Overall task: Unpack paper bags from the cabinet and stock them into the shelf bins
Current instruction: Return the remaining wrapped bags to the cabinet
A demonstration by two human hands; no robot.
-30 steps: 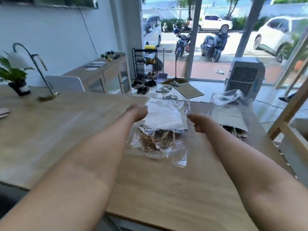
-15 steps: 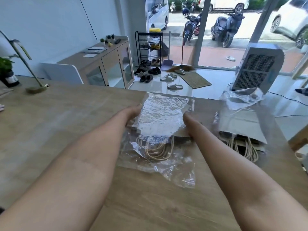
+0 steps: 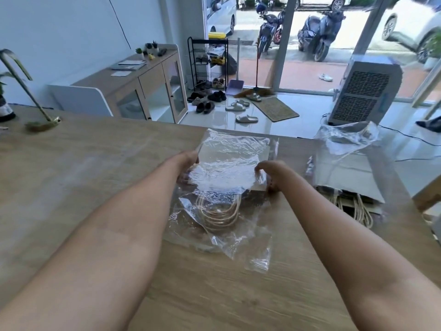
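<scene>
Wooden table bears a plastic-wrapped pack of paper bags mid-top, a second opened pack just right of it. Left hand and right hand pinch the first pack's sides; slick film could slip or tear, spilling the rope handles

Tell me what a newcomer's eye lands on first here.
Two bare forearms reach to mid-table, where the left hand and right hand grip a clear plastic pack of paper bags, rope handles showing through. A second pack lies beside it, at the wooden table's right.
</scene>
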